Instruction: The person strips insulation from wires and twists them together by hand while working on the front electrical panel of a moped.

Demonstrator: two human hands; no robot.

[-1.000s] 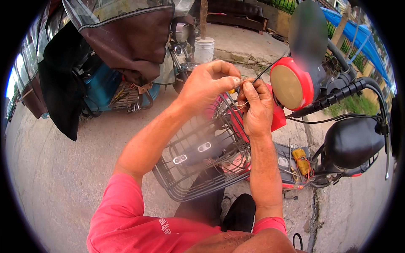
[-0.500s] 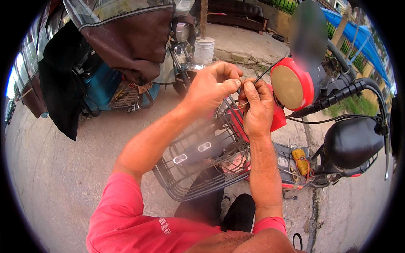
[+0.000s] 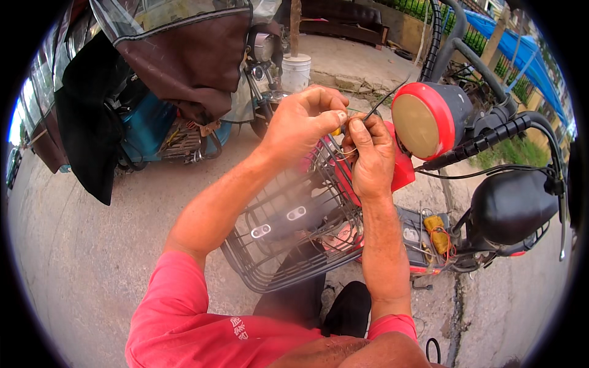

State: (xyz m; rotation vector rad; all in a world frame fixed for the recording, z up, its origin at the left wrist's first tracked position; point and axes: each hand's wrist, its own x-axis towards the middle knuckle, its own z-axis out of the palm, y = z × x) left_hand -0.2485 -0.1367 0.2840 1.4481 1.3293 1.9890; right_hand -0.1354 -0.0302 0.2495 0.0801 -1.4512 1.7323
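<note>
Above the basket's far end, my left hand (image 3: 307, 119) is closed, thumb and forefinger pinched together, with a small yellow bit showing beside the fingertips. Close against it, my right hand (image 3: 373, 156) pinches a thin black cable (image 3: 385, 101) that runs up and to the right from its fingers. A fine pale wire (image 3: 345, 152) loops out below the right fingertips. Exactly where the wires meet is hidden by my fingers. Just right of my right hand is a red-rimmed headlamp (image 3: 423, 121) with a tan lens.
Below my hands is a black wire basket (image 3: 288, 283) on the red scooter. Its footboard carries a yellow taped bundle (image 3: 436, 235) with wires and loose tools. The black seat (image 3: 515, 201) is at right. A covered blue three-wheeler (image 3: 147, 126) and a white bucket (image 3: 296, 73) stand beyond.
The dark oval shape above the headlamp is gone from view, exposing the bars behind. Both hands have shifted slightly left, still pinching, and a yellow bit now shows between them.
</note>
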